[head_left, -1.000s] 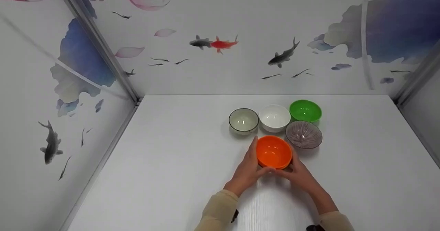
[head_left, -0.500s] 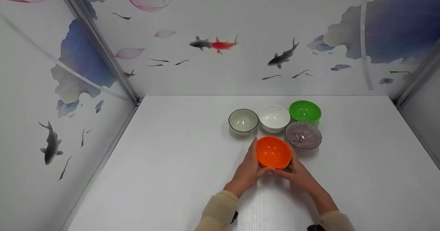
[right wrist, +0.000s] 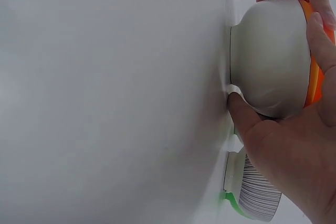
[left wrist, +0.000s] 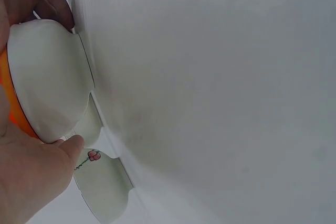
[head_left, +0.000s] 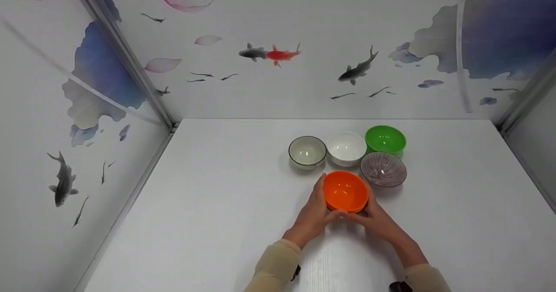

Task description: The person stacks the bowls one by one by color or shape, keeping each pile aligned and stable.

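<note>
White tabletop, hands holding nested bowls, orange uppermost

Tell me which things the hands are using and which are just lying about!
In the job:
- orange bowl
- pale bowl, around its underside
- left hand and right hand, holding them

Seemingly just lying about, untouched:
- grey bowl
- white bowl
- green bowl
- purple bowl

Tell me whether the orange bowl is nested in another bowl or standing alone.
Nested: the orange bowl sits inside a pale bowl. Both wrist views show orange protruding past the pale bowl's dark-edged rim.
</note>
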{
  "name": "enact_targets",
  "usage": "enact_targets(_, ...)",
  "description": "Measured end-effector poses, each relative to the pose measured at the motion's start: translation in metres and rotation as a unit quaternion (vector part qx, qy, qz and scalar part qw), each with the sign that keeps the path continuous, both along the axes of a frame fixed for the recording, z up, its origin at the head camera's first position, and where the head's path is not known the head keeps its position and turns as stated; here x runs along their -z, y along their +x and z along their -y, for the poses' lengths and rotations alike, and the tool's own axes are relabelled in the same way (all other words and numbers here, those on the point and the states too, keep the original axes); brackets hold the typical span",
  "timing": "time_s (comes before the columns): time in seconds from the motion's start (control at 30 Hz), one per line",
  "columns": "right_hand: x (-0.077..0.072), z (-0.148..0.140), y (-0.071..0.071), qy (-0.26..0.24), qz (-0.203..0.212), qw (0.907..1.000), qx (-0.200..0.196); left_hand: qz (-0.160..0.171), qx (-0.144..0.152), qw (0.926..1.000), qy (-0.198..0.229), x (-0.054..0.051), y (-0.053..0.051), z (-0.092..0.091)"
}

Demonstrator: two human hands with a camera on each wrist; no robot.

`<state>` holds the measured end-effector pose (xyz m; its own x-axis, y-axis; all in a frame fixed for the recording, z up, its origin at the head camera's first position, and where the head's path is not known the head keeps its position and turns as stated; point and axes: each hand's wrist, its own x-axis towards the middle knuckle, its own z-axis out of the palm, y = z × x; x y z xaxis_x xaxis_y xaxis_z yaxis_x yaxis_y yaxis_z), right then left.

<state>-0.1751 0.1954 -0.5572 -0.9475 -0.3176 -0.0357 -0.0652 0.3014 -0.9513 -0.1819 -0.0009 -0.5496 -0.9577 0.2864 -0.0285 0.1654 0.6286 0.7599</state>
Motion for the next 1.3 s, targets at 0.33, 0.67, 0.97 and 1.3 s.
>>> enact_targets(0.33,-0.0006,0.0000,-0.0013,0.000,0.005,0.9999,-0.013,0.002,-0.001,1.0000,0.001,-0.0006,0.0002,-0.0002)
enact_targets(0.67,-0.0025,-0.0001,-0.0006,-0.016,0.005,0.9997,-0.015,-0.009,0.001,0.9999,-0.009,-0.0025,-0.0003,0.0004)
enact_targets(0.97,0.0027,-0.0017,-0.0024,-0.013,0.006,0.9998,-0.010,-0.018,0.004,0.9998,-0.001,-0.0031,-0.0011,0.0017)
enact_targets(1.3,0.0015,-0.0021,-0.0014,-0.016,-0.006,0.9997,-0.015,-0.029,0.011,0.9995,0.005,-0.0040,-0.0004,0.0035)
